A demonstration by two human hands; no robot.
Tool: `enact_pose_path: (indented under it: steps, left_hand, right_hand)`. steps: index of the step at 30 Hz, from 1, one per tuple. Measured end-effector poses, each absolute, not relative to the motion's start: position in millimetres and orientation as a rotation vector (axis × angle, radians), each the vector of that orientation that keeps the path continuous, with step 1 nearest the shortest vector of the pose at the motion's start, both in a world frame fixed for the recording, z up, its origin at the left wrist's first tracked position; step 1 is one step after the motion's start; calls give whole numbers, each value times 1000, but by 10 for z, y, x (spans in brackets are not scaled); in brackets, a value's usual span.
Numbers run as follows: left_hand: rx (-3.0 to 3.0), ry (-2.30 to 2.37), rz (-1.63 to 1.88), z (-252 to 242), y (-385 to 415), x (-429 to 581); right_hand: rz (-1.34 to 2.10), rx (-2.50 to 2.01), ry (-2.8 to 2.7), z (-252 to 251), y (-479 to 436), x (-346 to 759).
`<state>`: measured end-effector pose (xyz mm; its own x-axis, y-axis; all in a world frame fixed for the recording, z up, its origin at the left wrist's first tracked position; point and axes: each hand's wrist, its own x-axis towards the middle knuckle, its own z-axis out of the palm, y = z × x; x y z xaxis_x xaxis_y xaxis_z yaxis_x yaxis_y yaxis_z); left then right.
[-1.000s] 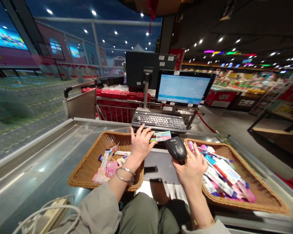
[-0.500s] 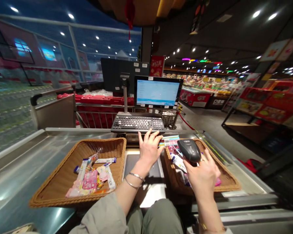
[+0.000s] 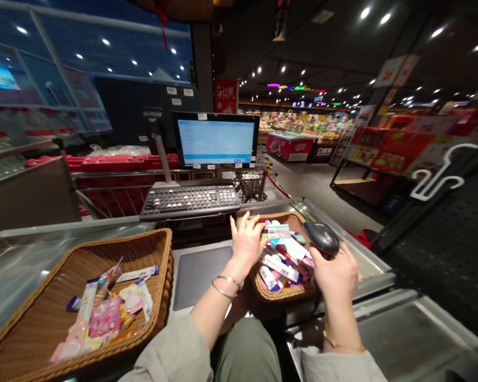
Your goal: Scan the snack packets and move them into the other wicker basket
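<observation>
My left hand [image 3: 247, 241] pinches the edge of a small striped packet [image 3: 279, 232] between thumb and fingers, with a barcode facing me. It is held above the near-left part of the right wicker basket [image 3: 281, 295], which is filled with several wrapped sweets [image 3: 279, 268]. In my right hand [image 3: 338, 273] is a black handheld barcode scanner [image 3: 322, 237], its head at the right of the packet, apart from it. The left wicker basket [image 3: 32, 302] holds several loose packets [image 3: 105, 315], some pink. The underside of my right-hand grip is hidden.
A keyboard [image 3: 191, 199] sits beyond the baskets below a lit monitor [image 3: 217, 140]. Between the baskets lies a grey flat plate [image 3: 201, 276]. Metal counter edges [image 3: 410, 313] run at the right. A white hanger-shaped hook [image 3: 438, 175] stands at far right.
The view has turned to the right, so the baskets and monitor appear further left. My right hand with the scanner has moved away from the packet, which my left hand still holds.
</observation>
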<state>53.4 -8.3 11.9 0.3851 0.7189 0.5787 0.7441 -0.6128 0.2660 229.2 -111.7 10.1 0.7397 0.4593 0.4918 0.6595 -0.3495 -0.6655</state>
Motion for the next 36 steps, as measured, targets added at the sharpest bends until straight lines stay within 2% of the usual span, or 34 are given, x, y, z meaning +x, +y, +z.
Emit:
enact_pose_path:
  steps: [9, 21, 31, 36]
  left_hand:
    - [-2716, -1382, -976, -72, 106, 880]
    - [-2650, -1320, -912, -165, 225, 1217]
    - [-2621, -1352, -872, 44, -81, 636]
    - [-2640, -1342, -814, 232, -295, 81]
  right_hand:
    - [-84, -2140, -702, 107, -1055, 2432]
    - [-225, -2074, -691, -119, -969, 2575]
    - [-212, -2083, -748, -33, -1014, 2420]
    - [-250, -1944, -899, 135, -1061, 2132]
